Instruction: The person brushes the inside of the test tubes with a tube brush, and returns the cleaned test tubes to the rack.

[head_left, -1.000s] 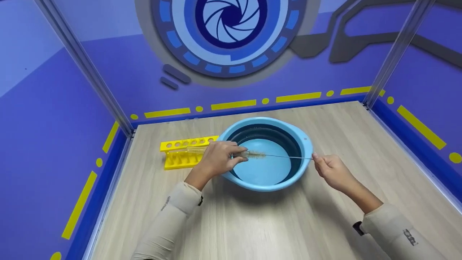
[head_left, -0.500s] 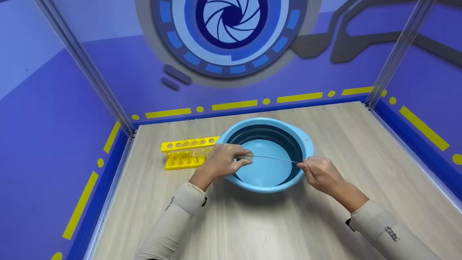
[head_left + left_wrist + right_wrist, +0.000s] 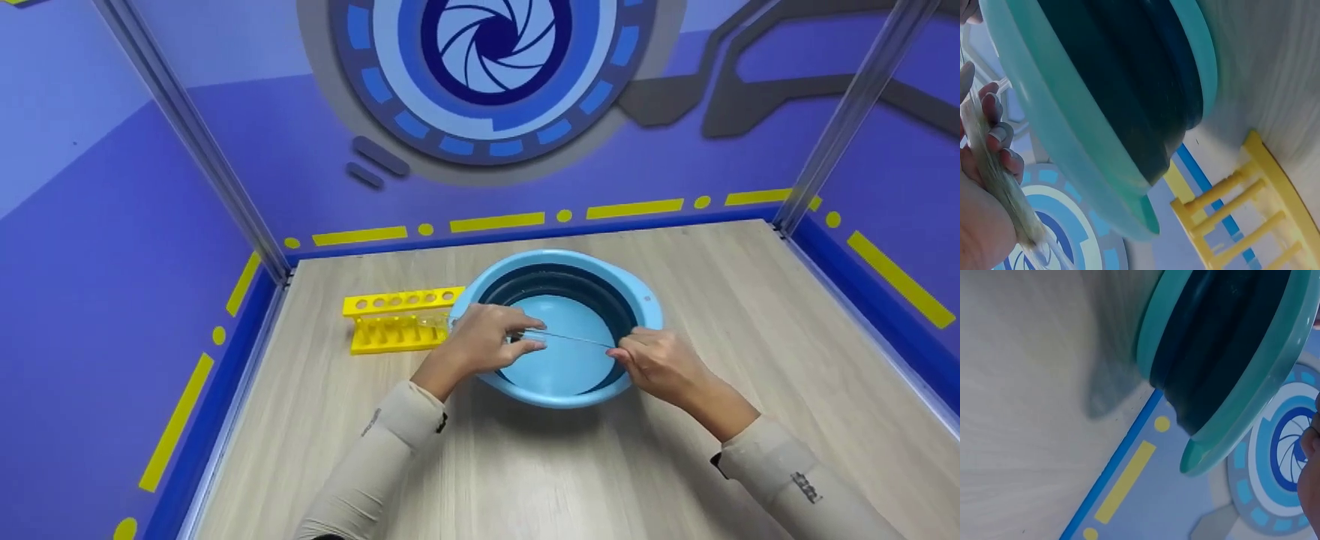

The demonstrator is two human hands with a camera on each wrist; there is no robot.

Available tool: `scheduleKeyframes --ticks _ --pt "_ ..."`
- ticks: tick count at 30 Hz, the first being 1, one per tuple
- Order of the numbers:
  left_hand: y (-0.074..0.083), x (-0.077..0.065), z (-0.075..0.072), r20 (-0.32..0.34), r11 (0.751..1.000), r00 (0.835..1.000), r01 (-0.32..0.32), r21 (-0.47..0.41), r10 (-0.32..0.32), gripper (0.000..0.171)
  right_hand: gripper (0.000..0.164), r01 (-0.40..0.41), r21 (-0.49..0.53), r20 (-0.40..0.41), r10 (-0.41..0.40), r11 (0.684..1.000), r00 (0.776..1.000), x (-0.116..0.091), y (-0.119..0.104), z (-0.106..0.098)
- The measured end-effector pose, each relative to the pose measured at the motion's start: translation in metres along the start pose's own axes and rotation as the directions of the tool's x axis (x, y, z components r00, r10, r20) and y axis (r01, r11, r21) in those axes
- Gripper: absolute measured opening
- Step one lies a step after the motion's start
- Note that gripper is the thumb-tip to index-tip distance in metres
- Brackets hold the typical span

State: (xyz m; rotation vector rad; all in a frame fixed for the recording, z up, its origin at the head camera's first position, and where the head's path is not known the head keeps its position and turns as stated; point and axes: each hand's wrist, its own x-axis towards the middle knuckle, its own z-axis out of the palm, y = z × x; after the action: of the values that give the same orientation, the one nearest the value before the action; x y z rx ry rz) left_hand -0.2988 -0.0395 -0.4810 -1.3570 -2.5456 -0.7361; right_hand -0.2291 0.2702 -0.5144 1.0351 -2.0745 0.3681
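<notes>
Above a light blue basin [image 3: 562, 402], my left hand [image 3: 480, 341] holds a clear test tube [image 3: 433, 321]. In the left wrist view the fingers curl round the tube, and tan brush bristles [image 3: 1002, 194] show inside it. A thin wire handle [image 3: 574, 340] runs out of the tube's right end. My right hand [image 3: 664, 361] pinches that wire near the basin's right rim. In the right wrist view only part of this hand [image 3: 1310, 478] shows at the edge, and the wire is out of sight.
A yellow test tube rack [image 3: 401, 302] stands left of the basin, just behind the tube's end. The wooden table [image 3: 540, 480] is walled in by blue-purple panels [image 3: 247, 157] at the back and sides.
My right hand has moved left toward the left hand, pushing the wire in. The bristles, outside the tube at first, have gone inside it. The head view has shifted slightly.
</notes>
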Motion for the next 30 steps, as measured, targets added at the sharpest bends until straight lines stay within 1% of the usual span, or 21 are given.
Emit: scheduleKeyframes --ticks 5,7,9,10,11,12,13,14,16,17,18,19,20,21,22,23,24,25,27,28,30 --pt "0.008 0.005 0.01 -0.009 0.998 0.999 -0.03 0.06 0.031 0.038 0.057 -0.032 0.09 -0.021 0.034 0.995 0.999 0.003 -0.007 0.009" --pt "0.011 0.007 0.013 -0.014 0.996 0.999 -0.041 0.073 0.043 0.038 0.054 -0.072 0.156 -0.025 0.077 0.985 0.997 0.004 -0.01 0.011" --pt "0.013 0.009 0.014 -0.021 0.995 0.999 -0.044 0.085 0.046 0.038 0.05 -0.152 0.24 -0.003 0.158 0.959 0.987 0.007 -0.015 0.013" --pt "0.014 0.009 0.014 -0.027 0.995 0.999 -0.045 0.092 0.048 0.038 0.048 -0.215 0.293 0.025 0.218 0.932 0.976 0.008 -0.018 0.014" --pt "0.014 0.01 0.014 -0.035 0.994 0.998 -0.046 0.101 0.05 0.037 0.048 -0.295 0.346 0.069 0.29 0.891 0.955 0.01 -0.02 0.014" --pt "0.015 0.01 0.014 -0.043 0.993 0.998 -0.045 0.112 0.05 0.037 0.049 -0.386 0.392 0.129 0.366 0.835 0.922 0.013 -0.023 0.013" --pt "0.015 0.01 0.014 -0.05 0.991 0.998 -0.043 0.126 0.049 0.037 0.05 -0.48 0.427 0.197 0.439 0.766 0.876 0.015 -0.025 0.013" --pt "0.016 0.01 0.014 -0.057 0.989 0.997 -0.043 0.139 0.051 0.037 0.053 -0.572 0.448 0.272 0.505 0.687 0.819 0.018 -0.028 0.012" --pt "0.017 0.011 0.016 -0.074 0.985 0.995 -0.047 0.168 0.061 0.036 0.059 -0.726 0.464 0.414 0.601 0.507 0.684 0.024 -0.03 0.011" --pt "0.017 0.012 0.016 -0.081 0.981 0.994 -0.052 0.186 0.068 0.036 0.062 -0.78 0.462 0.475 0.625 0.423 0.62 0.027 -0.031 0.009" --pt "0.018 0.012 0.017 -0.088 0.979 0.993 -0.056 0.196 0.074 0.036 0.066 -0.816 0.459 0.526 0.633 0.351 0.568 0.029 -0.032 0.008" --pt "0.019 0.013 0.018 -0.095 0.977 0.992 -0.061 0.206 0.082 0.036 0.069 -0.841 0.458 0.566 0.635 0.289 0.526 0.031 -0.033 0.007" --pt "0.019 0.014 0.018 -0.101 0.974 0.991 -0.063 0.217 0.086 0.035 0.072 -0.858 0.455 0.599 0.632 0.238 0.492 0.033 -0.034 0.006" --pt "0.019 0.014 0.018 -0.105 0.972 0.99 -0.063 0.225 0.089 0.035 0.073 -0.868 0.452 0.622 0.625 0.206 0.472 0.035 -0.034 0.005" --pt "0.02 0.014 0.018 -0.108 0.97 0.99 -0.063 0.233 0.09 0.036 0.074 -0.873 0.448 0.636 0.618 0.191 0.462 0.037 -0.035 0.005" --pt "0.02 0.014 0.018 -0.11 0.969 0.99 -0.06 0.238 0.088 0.036 0.074 -0.874 0.448 0.641 0.614 0.189 0.461 0.038 -0.035 0.004" --pt "0.02 0.014 0.018 -0.111 0.969 0.99 -0.057 0.239 0.085 0.036 0.072 -0.871 0.448 0.637 0.611 0.202 0.47 0.039 -0.036 0.004" --pt "0.02 0.014 0.018 -0.109 0.969 0.991 -0.053 0.241 0.081 0.036 0.07 -0.865 0.447 0.625 0.612 0.229 0.485 0.039 -0.036 0.004" --pt "0.021 0.014 0.017 -0.101 0.97 0.992 -0.047 0.24 0.073 0.037 0.065 -0.842 0.439 0.583 0.613 0.314 0.533 0.038 -0.036 0.004" --pt "0.021 0.014 0.017 -0.096 0.97 0.993 -0.045 0.237 0.069 0.037 0.063 -0.821 0.436 0.552 0.611 0.369 0.568 0.037 -0.037 0.005" --pt "0.022 0.014 0.016 -0.083 0.974 0.995 -0.038 0.221 0.057 0.038 0.058 -0.752 0.432 0.471 0.586 0.498 0.659 0.035 -0.037 0.006"
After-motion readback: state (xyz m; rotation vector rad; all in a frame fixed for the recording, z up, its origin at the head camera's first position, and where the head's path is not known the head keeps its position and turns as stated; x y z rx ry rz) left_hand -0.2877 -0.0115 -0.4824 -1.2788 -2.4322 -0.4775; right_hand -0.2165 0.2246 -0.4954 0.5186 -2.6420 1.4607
